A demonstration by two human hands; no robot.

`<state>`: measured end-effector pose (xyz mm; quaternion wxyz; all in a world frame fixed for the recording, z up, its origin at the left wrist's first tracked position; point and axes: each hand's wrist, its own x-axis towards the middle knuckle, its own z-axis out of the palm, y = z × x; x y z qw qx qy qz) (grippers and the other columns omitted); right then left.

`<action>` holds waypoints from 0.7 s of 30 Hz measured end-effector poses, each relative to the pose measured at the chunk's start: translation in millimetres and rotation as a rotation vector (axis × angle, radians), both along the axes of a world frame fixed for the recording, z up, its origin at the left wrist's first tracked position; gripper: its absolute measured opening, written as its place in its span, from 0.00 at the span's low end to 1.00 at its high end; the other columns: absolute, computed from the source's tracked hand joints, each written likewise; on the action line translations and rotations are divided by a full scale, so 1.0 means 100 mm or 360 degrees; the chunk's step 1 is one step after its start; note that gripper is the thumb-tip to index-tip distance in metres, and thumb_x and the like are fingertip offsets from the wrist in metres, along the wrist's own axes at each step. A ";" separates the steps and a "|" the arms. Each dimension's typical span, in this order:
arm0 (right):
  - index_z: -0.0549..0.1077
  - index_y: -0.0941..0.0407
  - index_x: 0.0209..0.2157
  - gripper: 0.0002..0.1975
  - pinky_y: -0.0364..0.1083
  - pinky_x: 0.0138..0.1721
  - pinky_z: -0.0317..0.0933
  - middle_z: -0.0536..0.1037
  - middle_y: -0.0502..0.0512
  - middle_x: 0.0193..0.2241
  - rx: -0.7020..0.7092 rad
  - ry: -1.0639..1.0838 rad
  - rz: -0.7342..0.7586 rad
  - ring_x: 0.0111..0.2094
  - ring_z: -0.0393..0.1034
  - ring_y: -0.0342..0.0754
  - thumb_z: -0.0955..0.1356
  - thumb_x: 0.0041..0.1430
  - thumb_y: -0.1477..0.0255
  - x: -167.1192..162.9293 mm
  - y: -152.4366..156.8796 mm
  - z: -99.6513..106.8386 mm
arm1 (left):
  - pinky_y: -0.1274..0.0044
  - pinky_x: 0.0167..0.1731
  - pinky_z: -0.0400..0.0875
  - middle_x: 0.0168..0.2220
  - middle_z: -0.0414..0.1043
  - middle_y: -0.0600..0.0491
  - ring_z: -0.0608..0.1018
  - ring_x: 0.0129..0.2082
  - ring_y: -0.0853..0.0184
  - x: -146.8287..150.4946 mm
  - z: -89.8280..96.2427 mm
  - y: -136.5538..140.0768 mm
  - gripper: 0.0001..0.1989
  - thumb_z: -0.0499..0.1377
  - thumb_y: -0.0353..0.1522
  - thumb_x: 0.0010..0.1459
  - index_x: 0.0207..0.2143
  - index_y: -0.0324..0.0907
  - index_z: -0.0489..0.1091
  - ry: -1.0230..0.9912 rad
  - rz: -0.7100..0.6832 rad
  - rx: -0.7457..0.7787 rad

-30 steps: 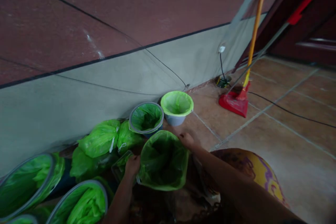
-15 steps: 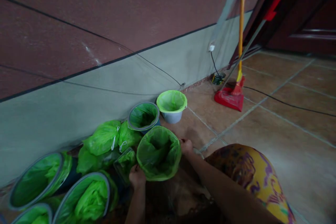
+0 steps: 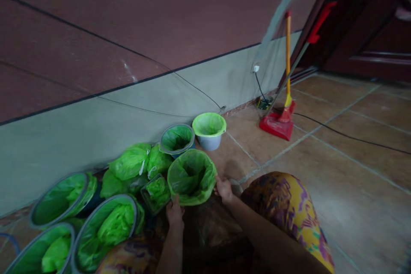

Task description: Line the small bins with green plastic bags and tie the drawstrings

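Between my hands stands a trash bin lined with a translucent green trash bag (image 3: 192, 177), its mouth tilted toward me and the bag's edge folded over the rim. At the near left side of that rim, my left hand (image 3: 175, 212) is closed on the bag's edge. My right hand (image 3: 224, 188) grips the bag on the right side, with its fingers curled against the rim. The bin's body is mostly hidden under the bag. A small rectangular container (image 3: 156, 195) with green plastic in it sits just left of the bin.
Behind are a blue lined bin (image 3: 178, 154) and a light grey lined bin (image 3: 210, 142). Tied green bags (image 3: 130, 162) lie along the wall. Several lined bins, including a large bin (image 3: 136, 218), stand at left. A red dustpan (image 3: 276, 126) and broom (image 3: 288, 64) stand right; a cable (image 3: 353, 130) crosses the floor.
My hands have shifted slightly on the bag's rim, the right one lower and the left one a little to the right. The view has turned slightly.
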<state>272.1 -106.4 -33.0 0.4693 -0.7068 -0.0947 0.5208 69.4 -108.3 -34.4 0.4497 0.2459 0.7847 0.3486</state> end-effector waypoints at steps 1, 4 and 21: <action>0.67 0.53 0.26 0.11 0.40 0.19 0.59 0.68 0.46 0.16 -0.0004 0.0029 -0.0005 0.17 0.64 0.42 0.67 0.59 0.63 -0.04 -0.04 0.03 | 0.74 0.30 0.76 0.28 0.76 0.53 0.79 0.25 0.68 0.02 0.02 -0.04 0.09 0.59 0.37 0.57 0.37 0.41 0.70 -0.0156 0.0063 0.0002; 0.68 0.54 0.31 0.06 0.40 0.22 0.63 0.72 0.47 0.20 0.0009 0.0133 0.0025 0.19 0.68 0.42 0.70 0.54 0.70 -0.10 -0.15 0.07 | 0.75 0.31 0.75 0.26 0.75 0.56 0.80 0.26 0.68 0.07 0.07 -0.17 0.09 0.62 0.28 0.50 0.35 0.41 0.69 -0.0447 0.0144 0.0004; 0.68 0.55 0.34 0.08 0.39 0.26 0.63 0.73 0.45 0.21 0.0016 0.0277 0.0007 0.22 0.69 0.40 0.70 0.51 0.75 -0.04 -0.29 0.11 | 0.72 0.39 0.74 0.25 0.77 0.54 0.82 0.32 0.65 0.14 0.00 -0.33 0.12 0.65 0.24 0.44 0.33 0.41 0.70 -0.0565 0.0109 0.0037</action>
